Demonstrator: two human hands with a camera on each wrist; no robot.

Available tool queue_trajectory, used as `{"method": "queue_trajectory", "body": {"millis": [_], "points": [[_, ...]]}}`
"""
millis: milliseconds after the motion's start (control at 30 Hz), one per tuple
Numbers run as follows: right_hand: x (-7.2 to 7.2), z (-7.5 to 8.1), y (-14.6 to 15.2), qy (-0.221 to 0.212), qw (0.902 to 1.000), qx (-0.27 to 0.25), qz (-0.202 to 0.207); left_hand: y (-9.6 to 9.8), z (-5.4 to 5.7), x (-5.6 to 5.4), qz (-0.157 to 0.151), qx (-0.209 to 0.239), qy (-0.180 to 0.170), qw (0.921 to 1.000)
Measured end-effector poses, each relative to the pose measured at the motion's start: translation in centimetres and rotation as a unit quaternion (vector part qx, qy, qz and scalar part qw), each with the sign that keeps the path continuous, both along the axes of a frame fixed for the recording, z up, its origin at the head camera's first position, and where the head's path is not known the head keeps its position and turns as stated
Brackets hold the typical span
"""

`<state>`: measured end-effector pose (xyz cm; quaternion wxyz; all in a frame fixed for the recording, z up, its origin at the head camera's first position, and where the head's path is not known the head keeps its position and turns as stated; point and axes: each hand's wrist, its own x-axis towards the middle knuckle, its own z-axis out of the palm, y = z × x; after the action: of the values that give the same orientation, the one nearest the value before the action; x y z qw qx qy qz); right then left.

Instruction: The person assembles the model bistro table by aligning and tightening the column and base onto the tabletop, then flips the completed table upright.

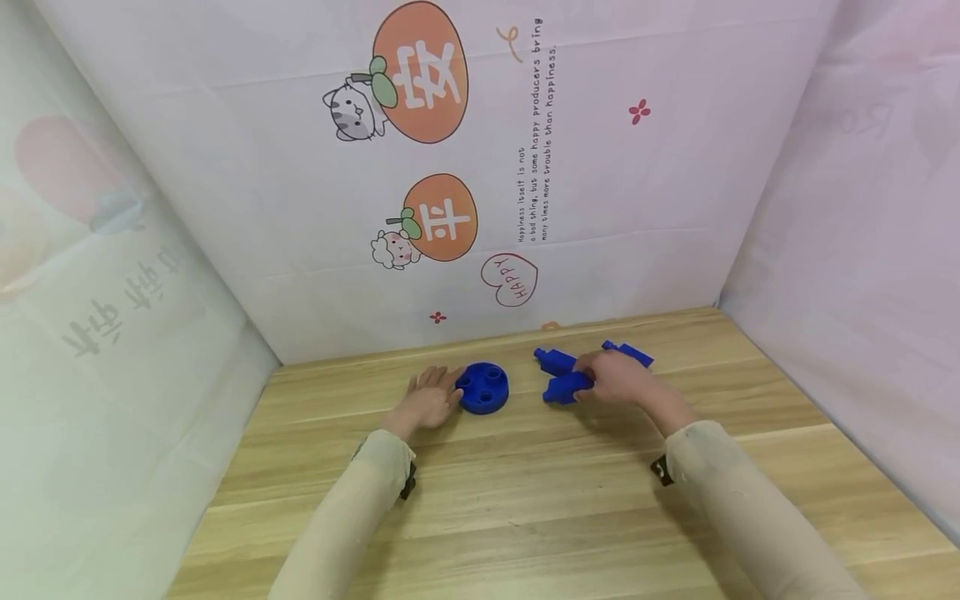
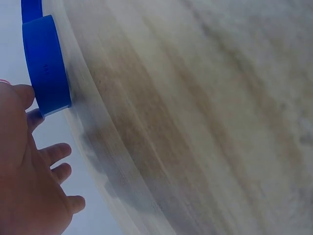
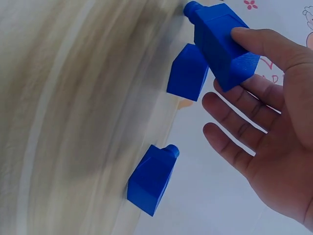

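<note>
In the head view my left hand (image 1: 435,398) is beside a round blue disc (image 1: 483,407) with three round holes in its top. Thumb and forefinger touch the disc's left rim, while the other fingers are spread. My right hand (image 3: 276,112) pinches a small blue bottle (image 3: 220,41) with a narrow neck between thumb and fingers, its neck pointing away from the palm. A second blue bottle (image 3: 188,73) lies partly behind the held one. The third blue bottle (image 3: 152,178) lies apart, nearer the back right in the head view.
A wood-grain table (image 1: 517,517) carries everything. Behind it rises a white printed backdrop (image 1: 600,208) with orange fruit drawings and lettering. White sheets also hang at the left side (image 1: 112,400) and right side (image 1: 855,250).
</note>
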<state>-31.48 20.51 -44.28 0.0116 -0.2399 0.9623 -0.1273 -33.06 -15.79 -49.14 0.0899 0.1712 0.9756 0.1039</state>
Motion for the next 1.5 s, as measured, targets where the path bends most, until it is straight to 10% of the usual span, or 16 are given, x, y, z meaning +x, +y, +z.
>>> {"method": "queue_trajectory", "body": {"millis": [1500], "points": [[-1.1,3.8,-10.1,0.049,0.9958,-0.059,0.051,0.1,-0.4,0.5,-0.002,-0.004,0.005,1.0]]}}
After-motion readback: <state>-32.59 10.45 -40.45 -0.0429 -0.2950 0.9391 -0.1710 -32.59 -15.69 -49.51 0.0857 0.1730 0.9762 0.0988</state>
